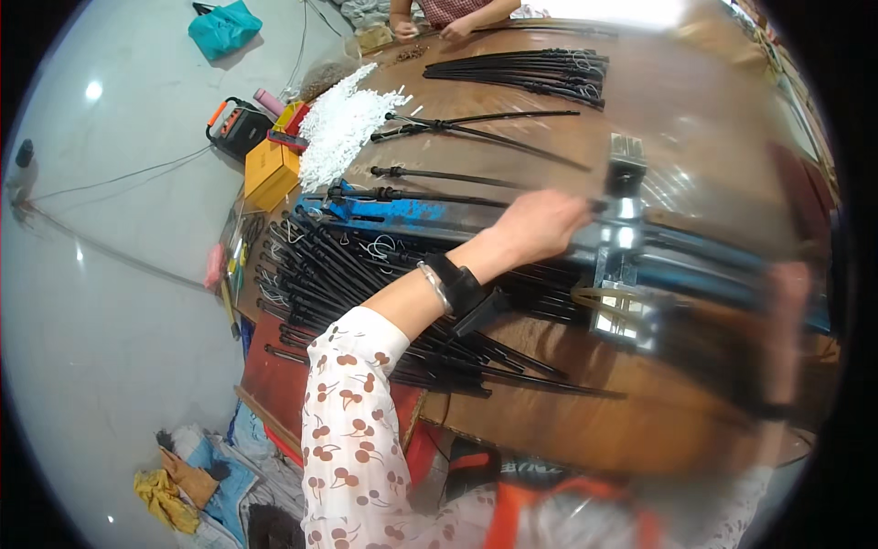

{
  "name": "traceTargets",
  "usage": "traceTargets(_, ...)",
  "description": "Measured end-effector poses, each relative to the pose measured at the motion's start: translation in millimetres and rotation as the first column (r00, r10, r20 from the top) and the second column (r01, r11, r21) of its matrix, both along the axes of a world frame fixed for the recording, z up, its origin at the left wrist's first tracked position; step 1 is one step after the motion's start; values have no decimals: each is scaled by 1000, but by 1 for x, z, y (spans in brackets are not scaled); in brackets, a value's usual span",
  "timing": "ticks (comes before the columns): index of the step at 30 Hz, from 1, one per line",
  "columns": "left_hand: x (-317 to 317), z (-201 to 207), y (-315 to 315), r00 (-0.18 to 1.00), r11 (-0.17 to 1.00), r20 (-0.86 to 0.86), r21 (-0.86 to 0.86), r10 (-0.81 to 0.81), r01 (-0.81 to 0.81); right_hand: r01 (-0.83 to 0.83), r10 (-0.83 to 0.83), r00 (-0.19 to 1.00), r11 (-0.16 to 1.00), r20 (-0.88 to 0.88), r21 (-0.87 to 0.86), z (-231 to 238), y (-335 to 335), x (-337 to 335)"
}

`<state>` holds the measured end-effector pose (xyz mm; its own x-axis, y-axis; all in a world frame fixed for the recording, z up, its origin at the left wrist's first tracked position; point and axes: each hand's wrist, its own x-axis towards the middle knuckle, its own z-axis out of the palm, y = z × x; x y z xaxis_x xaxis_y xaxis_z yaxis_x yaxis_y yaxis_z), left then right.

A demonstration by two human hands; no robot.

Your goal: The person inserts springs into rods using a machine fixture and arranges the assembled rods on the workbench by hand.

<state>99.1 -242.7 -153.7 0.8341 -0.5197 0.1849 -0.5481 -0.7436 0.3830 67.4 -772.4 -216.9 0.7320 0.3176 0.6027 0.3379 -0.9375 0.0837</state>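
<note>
My left hand (544, 224), a black band at its wrist, is closed over a black rod (412, 195) that lies along a blue metal fixture (393, 215). The fingertips are partly hidden behind the hand. Just right of it stands a shiny metal clamp block (625, 233) on the fixture. At the far right my right hand (788, 293) is smeared by motion, so its fingers cannot be made out. It is nearest the fixture's right end. Another black rod (448, 176) lies just beyond the fixture. A dense heap of black rods (338, 274) with thin white loops lies under my left forearm.
A pile of short white pieces (343, 128) lies at the table's far left, beside a yellow box (272, 174). Bundled black rods (521, 75) rest farther back. Across the brown table (677, 101), another person's hands (457, 29) are at work. A black-and-orange case (240, 128) stands left.
</note>
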Motion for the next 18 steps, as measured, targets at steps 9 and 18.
traceTargets(9, 18, -15, -12, 991, 997, 111, -19, -77, 80, 25, -14, 997, 991, -80, 132, -34, -52, 13)
traceTargets(18, 21, -25, -25, 973, 995, 217, 75, -74, 59, -230, 229, 973, 973, 19, 15, 25, 135, -66)
